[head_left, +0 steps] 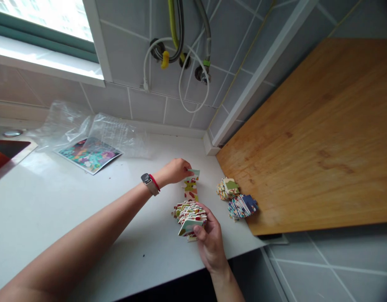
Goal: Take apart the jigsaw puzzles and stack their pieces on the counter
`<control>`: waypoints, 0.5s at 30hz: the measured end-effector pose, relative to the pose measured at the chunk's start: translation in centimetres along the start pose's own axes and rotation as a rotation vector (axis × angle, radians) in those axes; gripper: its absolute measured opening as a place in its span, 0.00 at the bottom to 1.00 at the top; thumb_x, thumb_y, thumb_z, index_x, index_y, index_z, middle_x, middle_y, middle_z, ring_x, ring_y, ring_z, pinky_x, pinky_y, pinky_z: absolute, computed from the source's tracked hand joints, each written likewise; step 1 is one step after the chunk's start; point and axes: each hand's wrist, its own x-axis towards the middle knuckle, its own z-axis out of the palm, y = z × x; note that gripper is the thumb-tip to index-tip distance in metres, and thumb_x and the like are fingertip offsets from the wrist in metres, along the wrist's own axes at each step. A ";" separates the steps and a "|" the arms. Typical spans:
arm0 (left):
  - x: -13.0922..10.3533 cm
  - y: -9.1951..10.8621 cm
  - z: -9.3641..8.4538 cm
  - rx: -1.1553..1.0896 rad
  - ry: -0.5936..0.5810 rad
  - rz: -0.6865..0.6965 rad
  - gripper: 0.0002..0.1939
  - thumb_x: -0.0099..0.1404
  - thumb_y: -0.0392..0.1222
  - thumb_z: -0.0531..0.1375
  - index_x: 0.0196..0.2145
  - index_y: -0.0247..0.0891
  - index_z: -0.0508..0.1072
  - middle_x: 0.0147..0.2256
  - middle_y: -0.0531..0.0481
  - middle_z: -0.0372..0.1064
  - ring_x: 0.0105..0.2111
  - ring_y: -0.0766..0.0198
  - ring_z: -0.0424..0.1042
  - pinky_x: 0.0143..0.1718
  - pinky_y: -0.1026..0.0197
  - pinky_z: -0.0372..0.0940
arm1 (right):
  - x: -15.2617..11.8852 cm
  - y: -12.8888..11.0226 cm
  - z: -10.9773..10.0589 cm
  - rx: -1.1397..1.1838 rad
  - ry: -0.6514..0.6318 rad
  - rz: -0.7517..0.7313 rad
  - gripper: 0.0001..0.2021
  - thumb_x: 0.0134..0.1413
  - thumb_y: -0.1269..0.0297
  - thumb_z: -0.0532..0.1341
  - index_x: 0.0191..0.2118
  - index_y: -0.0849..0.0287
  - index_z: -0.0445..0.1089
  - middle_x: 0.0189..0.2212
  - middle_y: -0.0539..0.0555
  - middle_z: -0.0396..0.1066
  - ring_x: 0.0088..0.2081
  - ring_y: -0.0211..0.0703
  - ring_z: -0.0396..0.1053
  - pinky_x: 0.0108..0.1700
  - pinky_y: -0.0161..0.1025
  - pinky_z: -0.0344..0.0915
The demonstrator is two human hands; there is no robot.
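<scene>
My left hand (177, 170), with a watch and red band at the wrist, pinches a pale green puzzle piece (194, 174) near the far side of the white counter. Patterned yellow and pink pieces (190, 191) lie just below it. My right hand (210, 237) grips a thick stack of puzzle pieces (189, 214), its thumb on a pale green one at the front. To the right are two more piles, one with a beige and green piece on top (228, 188) and one with dark blue (243, 206).
A wooden board (319, 138) leans at the right, beside the piles. Clear plastic bags (118, 132) partly cover a colourful picture card (89, 154) at the back left. Hoses (173, 25) hang on the tiled wall. The counter's front edge (168, 283) runs below my hands.
</scene>
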 end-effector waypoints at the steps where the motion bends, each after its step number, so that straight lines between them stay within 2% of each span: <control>1: -0.1 0.1 -0.1 -0.013 -0.062 -0.020 0.12 0.62 0.46 0.61 0.31 0.37 0.81 0.26 0.50 0.76 0.26 0.63 0.69 0.28 0.64 0.59 | 0.0 0.0 0.0 -0.002 0.001 -0.002 0.34 0.41 0.58 0.76 0.56 0.53 0.70 0.53 0.59 0.75 0.53 0.58 0.74 0.58 0.53 0.68; 4: -0.3 0.2 0.4 0.029 -0.175 -0.094 0.13 0.62 0.47 0.61 0.30 0.38 0.82 0.25 0.51 0.76 0.26 0.64 0.69 0.27 0.65 0.58 | 0.0 0.1 -0.1 -0.002 -0.009 -0.006 0.35 0.42 0.60 0.76 0.58 0.54 0.68 0.53 0.60 0.75 0.52 0.56 0.74 0.57 0.50 0.69; 7: -0.4 0.1 1.3 0.101 -0.148 -0.135 0.10 0.58 0.48 0.65 0.32 0.38 0.82 0.29 0.49 0.77 0.30 0.61 0.73 0.29 0.64 0.59 | 0.0 0.1 -0.1 0.020 -0.027 -0.030 0.34 0.44 0.60 0.75 0.58 0.57 0.67 0.55 0.61 0.74 0.51 0.54 0.75 0.56 0.48 0.70; 8: -0.4 0.1 1.6 0.118 -0.133 -0.140 0.12 0.56 0.49 0.67 0.35 0.38 0.81 0.32 0.48 0.78 0.33 0.60 0.74 0.31 0.64 0.60 | -0.1 0.1 -0.1 0.027 -0.030 -0.038 0.34 0.45 0.60 0.75 0.58 0.57 0.67 0.55 0.61 0.74 0.51 0.53 0.75 0.56 0.48 0.70; 12: -0.6 0.1 2.0 0.213 -0.100 -0.138 0.31 0.53 0.60 0.69 0.49 0.38 0.77 0.46 0.42 0.76 0.42 0.54 0.75 0.39 0.62 0.65 | -0.1 0.2 -0.2 0.039 -0.034 -0.039 0.34 0.45 0.61 0.75 0.58 0.58 0.67 0.53 0.61 0.75 0.51 0.53 0.75 0.56 0.49 0.70; 15: -0.8 0.3 2.2 0.286 -0.120 -0.112 0.33 0.51 0.59 0.71 0.50 0.39 0.77 0.48 0.41 0.74 0.44 0.52 0.75 0.41 0.60 0.67 | -0.1 0.3 -0.2 0.043 -0.039 -0.040 0.34 0.45 0.61 0.75 0.58 0.58 0.67 0.53 0.61 0.76 0.51 0.53 0.76 0.55 0.48 0.71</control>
